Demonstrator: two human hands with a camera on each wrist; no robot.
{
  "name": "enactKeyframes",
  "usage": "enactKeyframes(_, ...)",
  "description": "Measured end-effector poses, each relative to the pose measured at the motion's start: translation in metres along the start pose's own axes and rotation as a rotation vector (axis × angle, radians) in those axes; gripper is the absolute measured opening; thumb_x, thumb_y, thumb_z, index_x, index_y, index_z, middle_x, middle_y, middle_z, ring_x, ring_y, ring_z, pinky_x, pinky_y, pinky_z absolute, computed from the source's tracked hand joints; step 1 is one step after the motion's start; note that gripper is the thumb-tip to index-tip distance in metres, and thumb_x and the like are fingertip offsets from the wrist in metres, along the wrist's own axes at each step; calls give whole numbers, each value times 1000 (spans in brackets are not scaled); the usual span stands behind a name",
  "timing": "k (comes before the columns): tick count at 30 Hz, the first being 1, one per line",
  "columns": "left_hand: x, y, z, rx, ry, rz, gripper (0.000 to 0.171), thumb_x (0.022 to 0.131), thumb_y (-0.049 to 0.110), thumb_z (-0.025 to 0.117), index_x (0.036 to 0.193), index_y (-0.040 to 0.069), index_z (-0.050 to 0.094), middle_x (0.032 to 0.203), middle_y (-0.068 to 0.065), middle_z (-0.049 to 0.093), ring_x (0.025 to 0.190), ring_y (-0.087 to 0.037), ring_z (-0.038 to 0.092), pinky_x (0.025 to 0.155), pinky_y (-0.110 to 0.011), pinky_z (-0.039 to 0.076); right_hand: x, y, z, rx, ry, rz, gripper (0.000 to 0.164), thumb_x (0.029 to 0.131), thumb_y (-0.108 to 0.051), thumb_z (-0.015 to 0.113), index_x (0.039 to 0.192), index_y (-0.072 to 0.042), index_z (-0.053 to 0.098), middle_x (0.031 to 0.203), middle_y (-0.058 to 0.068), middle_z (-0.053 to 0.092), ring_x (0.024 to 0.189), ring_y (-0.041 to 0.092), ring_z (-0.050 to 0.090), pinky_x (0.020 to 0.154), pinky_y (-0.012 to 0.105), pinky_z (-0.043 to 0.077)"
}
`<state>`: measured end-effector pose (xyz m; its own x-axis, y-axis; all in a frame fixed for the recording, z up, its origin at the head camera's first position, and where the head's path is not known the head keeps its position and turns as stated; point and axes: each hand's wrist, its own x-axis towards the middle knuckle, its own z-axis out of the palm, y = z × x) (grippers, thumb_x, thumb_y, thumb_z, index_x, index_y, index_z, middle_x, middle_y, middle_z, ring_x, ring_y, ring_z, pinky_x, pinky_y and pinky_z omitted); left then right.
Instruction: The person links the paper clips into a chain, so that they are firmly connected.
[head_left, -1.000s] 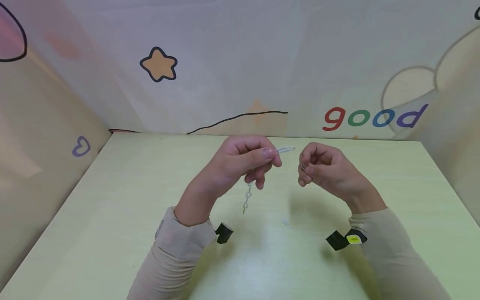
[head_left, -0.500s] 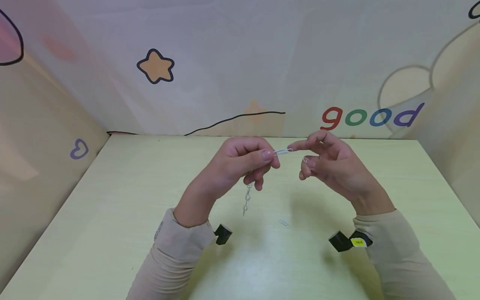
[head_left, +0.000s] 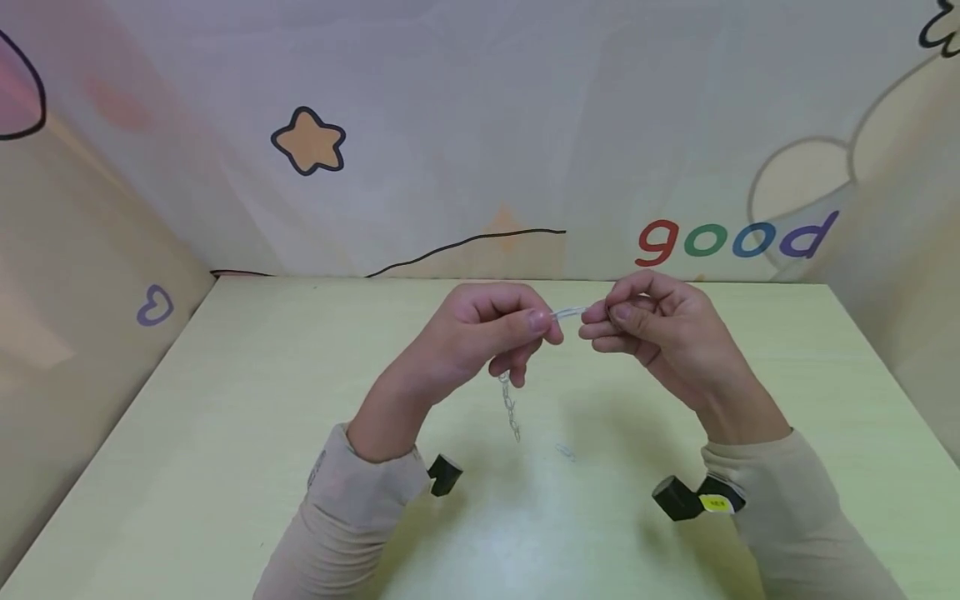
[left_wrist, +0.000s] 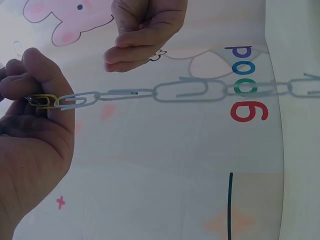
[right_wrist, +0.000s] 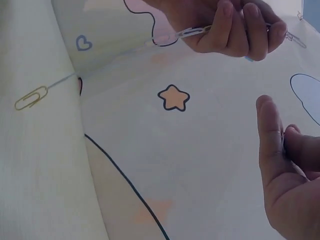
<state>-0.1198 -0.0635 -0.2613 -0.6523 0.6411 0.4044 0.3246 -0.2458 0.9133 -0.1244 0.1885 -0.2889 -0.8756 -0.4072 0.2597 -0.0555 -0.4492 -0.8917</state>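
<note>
In the head view my left hand (head_left: 495,329) pinches a whitish paper clip (head_left: 567,312) between thumb and index finger, its end jutting right. From beneath that hand hangs a paper clip chain (head_left: 510,408). The left wrist view has a yellow paper clip (left_wrist: 44,101) at the fingers, linked to pale clips; another yellow paper clip (right_wrist: 31,98) ends the chain in the right wrist view. My right hand (head_left: 667,337) pinches a small paper clip, mostly hidden, between thumb and index. Its other fingers reach the jutting clip's tip; contact is unclear.
A loose pale paper clip (head_left: 566,452) lies on the light table (head_left: 225,467) below the hands. A printed backdrop (head_left: 450,125) rises behind the table's far edge. Black cameras (head_left: 446,475) are strapped at both wrists.
My right index finger, stretched to the jutting clip's tip half a second ago, is drawn back to the thumb. The other right fingers moved left toward that clip. The hanging chain swung right.
</note>
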Motion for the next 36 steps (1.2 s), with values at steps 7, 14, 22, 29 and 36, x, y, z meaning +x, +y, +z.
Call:
enactKeyframes(7, -2, -2, 3, 8, 14, -45, 22, 100, 7, 52, 97, -11, 65, 62, -14, 47, 51, -18, 35, 57, -38, 55, -3, -2, 9, 105, -79, -43, 30, 100, 17, 44, 111, 1, 66, 104, 14, 69, 95, 26, 73, 81, 34, 59)
enactKeyframes(14, -1, -6, 5, 40, 32, -66, 19, 99, 6, 55, 97, -9, 67, 62, -15, 47, 52, -20, 37, 57, -38, 55, -9, -7, 18, 172, -13, -75, 30, 100, 16, 45, 112, 0, 66, 107, 15, 70, 73, 25, 74, 62, 28, 59)
enactKeyframes(22, -1, -2, 16, 162, 110, -123, 15, 98, 14, 63, 97, 3, 72, 71, -11, 54, 64, -24, 48, 61, -38, 55, -17, -11, 31, 336, -92, -109, 29, 104, 9, 42, 113, -2, 67, 113, 14, 70, 51, 18, 62, 49, 21, 47)
enactKeyframes(29, 0, 3, 21, 211, 106, -121, 11, 97, 12, 65, 95, 4, 73, 72, -8, 56, 65, -24, 51, 60, -36, 53, -20, -12, 41, 265, -112, -209, 32, 100, 16, 41, 115, 3, 65, 116, 20, 69, 49, 22, 62, 46, 25, 49)
enactKeyframes(36, 1, 5, 22, 207, 83, -102, 11, 96, 11, 65, 91, 4, 73, 70, -8, 53, 62, -24, 50, 59, -35, 52, -22, -14, 47, 136, -92, -256, 34, 99, 18, 41, 115, 1, 66, 115, 20, 69, 50, 22, 63, 48, 27, 51)
